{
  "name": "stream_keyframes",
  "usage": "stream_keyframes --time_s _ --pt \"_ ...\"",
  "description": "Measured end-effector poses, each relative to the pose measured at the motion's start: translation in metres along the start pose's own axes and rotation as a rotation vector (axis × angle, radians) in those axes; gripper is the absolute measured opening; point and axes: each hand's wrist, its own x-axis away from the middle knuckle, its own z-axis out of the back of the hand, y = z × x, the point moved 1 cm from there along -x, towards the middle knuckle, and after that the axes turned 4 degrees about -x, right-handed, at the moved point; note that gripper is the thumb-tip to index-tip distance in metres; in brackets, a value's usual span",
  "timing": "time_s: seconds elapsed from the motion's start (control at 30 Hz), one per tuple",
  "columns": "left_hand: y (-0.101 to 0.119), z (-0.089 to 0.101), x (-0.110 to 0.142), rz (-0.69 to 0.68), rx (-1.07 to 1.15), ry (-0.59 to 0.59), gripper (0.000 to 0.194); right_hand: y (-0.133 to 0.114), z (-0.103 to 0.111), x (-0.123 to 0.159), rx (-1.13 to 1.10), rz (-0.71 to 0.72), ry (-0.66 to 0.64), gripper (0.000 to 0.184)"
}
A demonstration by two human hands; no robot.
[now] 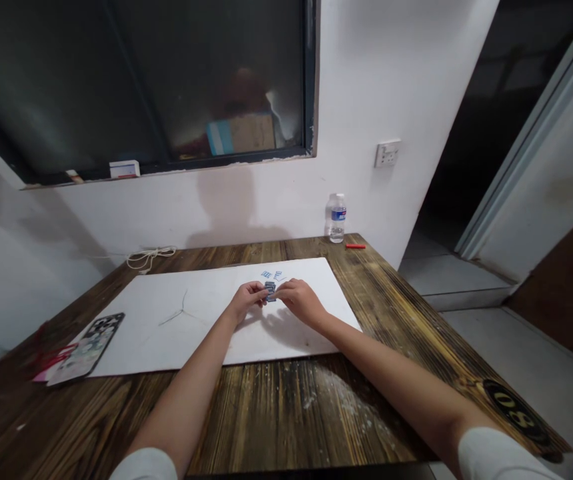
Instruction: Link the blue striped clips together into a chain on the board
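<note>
A small blue-and-gray piece (269, 287) is pinched in a person's left hand (244, 299) above a white board (141, 327) on a wooden desk (276, 420); the right hand (300, 300) meets its edge, its grip impossible to tell. Loose blue pieces (278, 275) lie just beyond.

We observe dim, uneven indoor light from a source out of view behind the camera, casting a soft head-and-shoulders shadow (227, 203) on the white wall (361, 80) and another shade on the white board (136, 343) below the right hand (300, 300). We read the window (206, 40) as dark and hazy, the doorway (471, 120) as near black. We note wide-angle stretching and blur toward the edges.
</note>
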Motion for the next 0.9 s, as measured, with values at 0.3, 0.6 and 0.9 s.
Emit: stream_keyframes --time_s 0.3,0.6,0.9 --pt "-0.011 0.021 -0.012 -0.002 0.081 0.374 0.04 0.034 -0.008 0.007 0.014 -0.26 -0.032 0.026" --pt "-0.017 0.028 -0.014 0.061 0.108 0.443 0.046 0.033 -0.006 0.012 0.211 -0.321 -0.269 0.022" --pt "-0.02 0.029 -0.017 0.092 0.133 0.441 0.044 0.044 -0.011 -0.002 0.239 -0.375 -0.286 0.03"
